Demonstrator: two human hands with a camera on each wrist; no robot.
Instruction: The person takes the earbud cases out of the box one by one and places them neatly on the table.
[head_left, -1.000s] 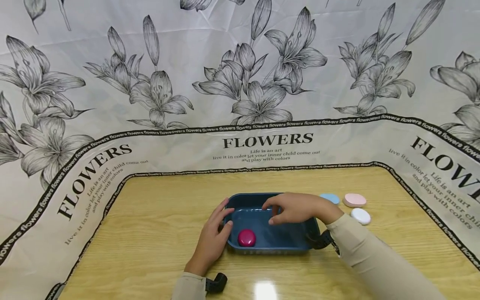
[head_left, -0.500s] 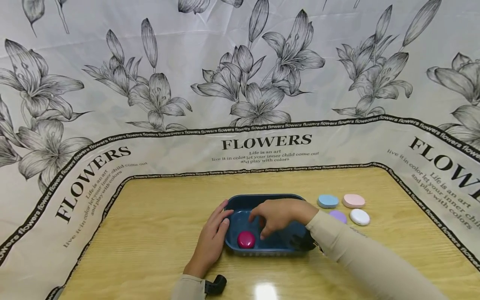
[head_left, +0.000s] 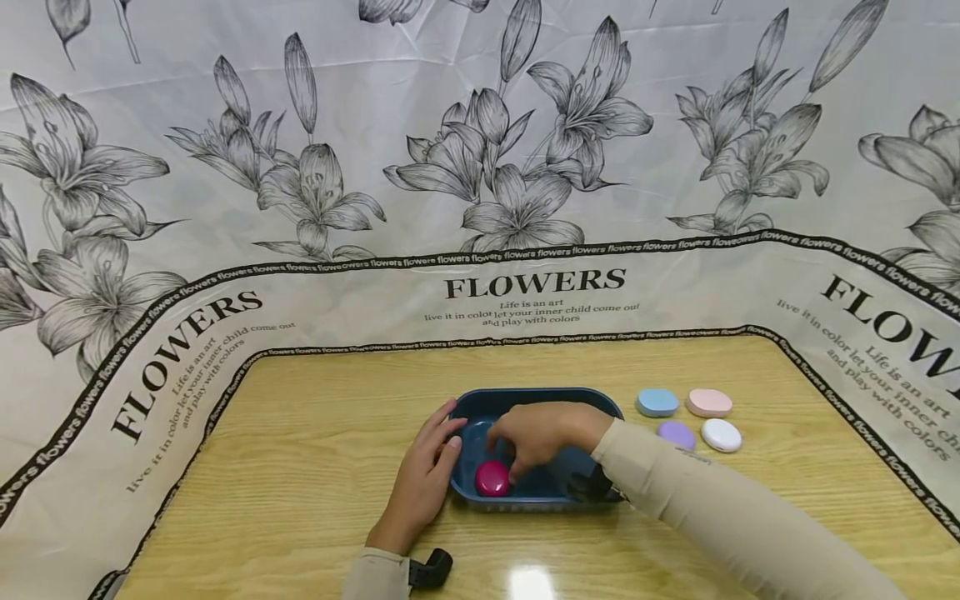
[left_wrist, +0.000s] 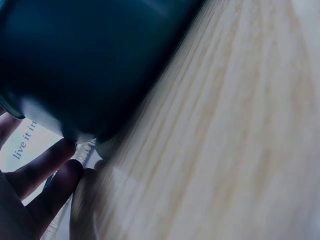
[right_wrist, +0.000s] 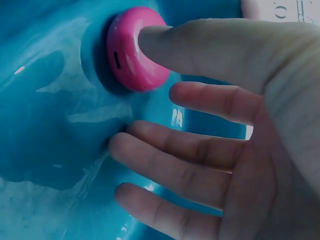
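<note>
A dark blue rectangular bin (head_left: 536, 504) stands on the wooden table. In its front left corner lies a glossy magenta pebble-shaped object (head_left: 491, 480), with a small dark slot on its side in the right wrist view. My right hand (head_left: 538, 435) reaches down into the bin. The right wrist view shows its thumb overlapping the magenta object (right_wrist: 127, 65), the other fingers loosely extended beside it and not wrapped around it. My left hand (head_left: 422, 482) rests against the bin's left end, fingers extended; in the left wrist view its fingers (left_wrist: 42, 170) are right at the bin's wall (left_wrist: 80, 65).
Right of the bin, several similar pebble-shaped objects lie on the table: a blue one (head_left: 657, 403), a pink one (head_left: 709, 403), a purple one (head_left: 677, 435) and a white one (head_left: 722, 435). A flower-printed cloth (head_left: 360, 308) borders the table behind and at both sides.
My right hand has moved left and down within the bin, to the magenta object. The purple object has come into view from behind the right arm. My left hand stays put.
</note>
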